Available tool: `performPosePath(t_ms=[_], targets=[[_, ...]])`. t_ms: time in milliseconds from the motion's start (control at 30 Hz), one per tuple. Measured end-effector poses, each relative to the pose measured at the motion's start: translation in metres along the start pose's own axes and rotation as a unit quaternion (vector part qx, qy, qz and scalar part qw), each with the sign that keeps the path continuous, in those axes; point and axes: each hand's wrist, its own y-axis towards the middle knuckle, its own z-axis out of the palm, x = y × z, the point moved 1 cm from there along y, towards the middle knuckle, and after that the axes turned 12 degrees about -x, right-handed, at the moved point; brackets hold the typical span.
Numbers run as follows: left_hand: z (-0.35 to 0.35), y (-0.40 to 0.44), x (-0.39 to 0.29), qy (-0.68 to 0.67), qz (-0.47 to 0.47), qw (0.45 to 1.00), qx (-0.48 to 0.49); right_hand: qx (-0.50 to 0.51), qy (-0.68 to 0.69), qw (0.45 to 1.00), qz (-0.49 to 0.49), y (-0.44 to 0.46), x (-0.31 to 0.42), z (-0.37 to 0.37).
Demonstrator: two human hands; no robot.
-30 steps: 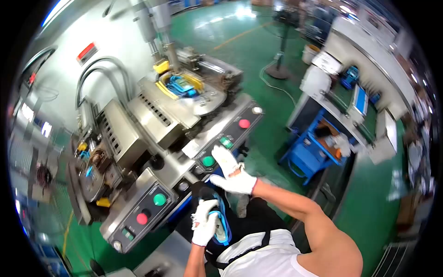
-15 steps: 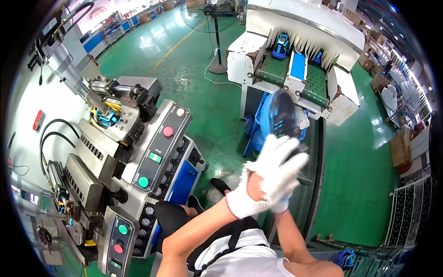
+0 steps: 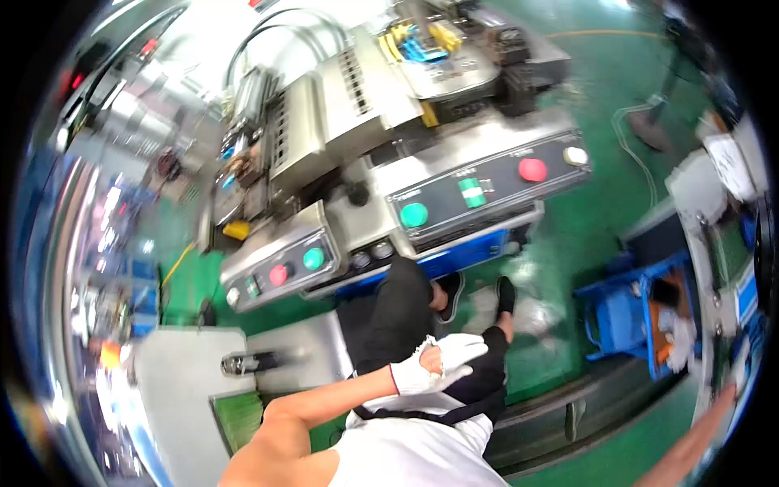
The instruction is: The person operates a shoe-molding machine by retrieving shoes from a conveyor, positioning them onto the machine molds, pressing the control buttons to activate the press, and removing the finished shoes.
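My left hand [image 3: 450,363], in a white knitted glove that leaves a patch of skin bare, hovers over my dark-trousered lap. Its fingers are stretched out and it holds nothing. At the far right edge, my right hand [image 3: 739,367] reaches out, gloved in white, blurred and partly cut off. Beside it is a blue item [image 3: 755,329]; whether the fingers grip it cannot be made out. In front of me stands a pressing machine with a black control panel [image 3: 503,180]. Blue and yellow parts [image 3: 422,49] sit in its upper station.
A second, smaller control panel [image 3: 284,268] is at the left. A blue stand [image 3: 625,316] holding a dark item and white cloth is at the right. The conveyor machine [image 3: 702,235] borders the right edge. A grey table [image 3: 191,390] lies at lower left, and a fan base [image 3: 649,130] stands at upper right.
The view has swung left toward the pressing machine. My hands, overlapped beside a blue and black shoe before, are now apart: left over my lap, right out at the far right.
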Motion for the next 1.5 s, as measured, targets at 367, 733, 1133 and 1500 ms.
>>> performPosePath(t_ms=[367, 733, 1133, 1500], targets=[[-0.099, -0.199, 0.030, 0.119, -0.463, 0.798, -0.367, 0.095, 0.043, 0.990, -0.090, -0.218, 0.032, 0.028], [0.018, -0.494, 0.064, 0.149, -0.678, 0.500, -0.517, 0.603, 0.196, 0.740, -0.225, -0.586, 0.336, -0.007], [0.076, -0.790, -0.140, 0.188, -0.883, -0.043, -0.428, 0.522, 0.008, 0.627, -0.579, -0.566, 0.383, 0.040], [0.095, -0.771, -0.125, 0.383, -0.802, 0.106, -0.447, 0.433, -0.100, 0.581, -0.682, -0.521, 0.394, 0.109]])
